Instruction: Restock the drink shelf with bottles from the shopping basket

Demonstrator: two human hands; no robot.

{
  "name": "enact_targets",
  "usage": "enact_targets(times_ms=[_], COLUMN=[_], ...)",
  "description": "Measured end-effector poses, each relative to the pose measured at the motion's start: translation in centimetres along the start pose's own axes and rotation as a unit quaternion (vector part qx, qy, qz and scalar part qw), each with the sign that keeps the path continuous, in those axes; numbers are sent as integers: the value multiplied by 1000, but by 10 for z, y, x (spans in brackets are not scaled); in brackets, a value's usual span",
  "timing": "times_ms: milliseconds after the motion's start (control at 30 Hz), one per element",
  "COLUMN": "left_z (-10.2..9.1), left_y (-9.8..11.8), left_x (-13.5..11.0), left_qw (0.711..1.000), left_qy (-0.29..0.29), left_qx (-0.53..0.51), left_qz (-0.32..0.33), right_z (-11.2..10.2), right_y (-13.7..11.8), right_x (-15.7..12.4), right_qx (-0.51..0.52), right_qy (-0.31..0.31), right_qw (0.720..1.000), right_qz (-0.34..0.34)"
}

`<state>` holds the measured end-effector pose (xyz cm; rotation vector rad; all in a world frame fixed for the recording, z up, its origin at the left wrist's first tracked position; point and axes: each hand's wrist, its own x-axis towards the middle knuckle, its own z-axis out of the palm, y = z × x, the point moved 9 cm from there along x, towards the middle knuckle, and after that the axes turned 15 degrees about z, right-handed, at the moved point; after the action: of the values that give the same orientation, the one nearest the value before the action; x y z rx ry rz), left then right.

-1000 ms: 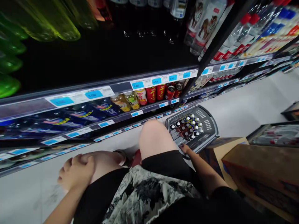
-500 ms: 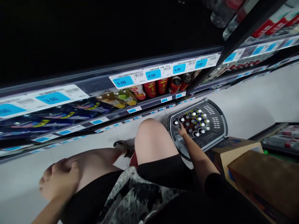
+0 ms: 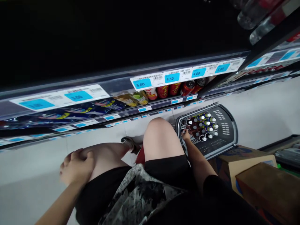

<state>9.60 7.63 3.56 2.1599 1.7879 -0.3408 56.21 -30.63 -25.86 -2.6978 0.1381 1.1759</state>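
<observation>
My left hand (image 3: 77, 167) rests on my left knee, its fingers spread over the skin and holding nothing. My right hand (image 3: 186, 135) reaches down into a grey plastic basket (image 3: 231, 137) on the floor. Its fingers are closed around the top of a bottle (image 3: 182, 131) at the basket's near left end; most of that bottle is hidden. Just beyond stands another dark bottle with a white cap (image 3: 188, 122). Several more upright bottles (image 3: 207, 123), some with yellow-green labels and white caps, fill the middle of the basket.
Shelves with price tags (image 3: 172, 78) run across in front of me. Lower down are red cans (image 3: 187, 88), yellow drink bottles (image 3: 140, 97) and blue-labelled bottles (image 3: 79, 111). Cardboard boxes (image 3: 264, 184) stand to the right, behind the basket. My knee (image 3: 161, 134) is close beside the basket.
My right hand has closed on a bottle at the basket's left end, where its fingers were reaching before. The view has shifted left; my left hand stays on my knee.
</observation>
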Motion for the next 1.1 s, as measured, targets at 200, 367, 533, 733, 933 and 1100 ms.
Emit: enact_targets(times_ms=[200, 367, 533, 733, 933, 1100], left_z=[2, 4, 14, 33, 41, 41], left_y=[-1, -6, -10, -30, -41, -41], left_x=[-2, -5, -10, -12, -8, -8], left_qw=[999, 1000, 999, 998, 995, 993], left_qy=[8, 29, 29, 29, 45, 45], left_qx=[-20, 4, -7, -51, -92, -108], left_qz=[36, 8, 20, 18, 17, 18], right_z=[-39, -103, -183, -268, -311, -334], right_y=[34, 43, 37, 2, -15, -10], right_x=[-48, -120, -220, -355, -454, -501], right_qx=[-20, 17, 108, 224, 223, 301], right_qy=[69, 141, 220, 311, 327, 304], right_qw=[997, 987, 951, 838, 769, 733], right_qz=[16, -70, -190, -388, -502, -528])
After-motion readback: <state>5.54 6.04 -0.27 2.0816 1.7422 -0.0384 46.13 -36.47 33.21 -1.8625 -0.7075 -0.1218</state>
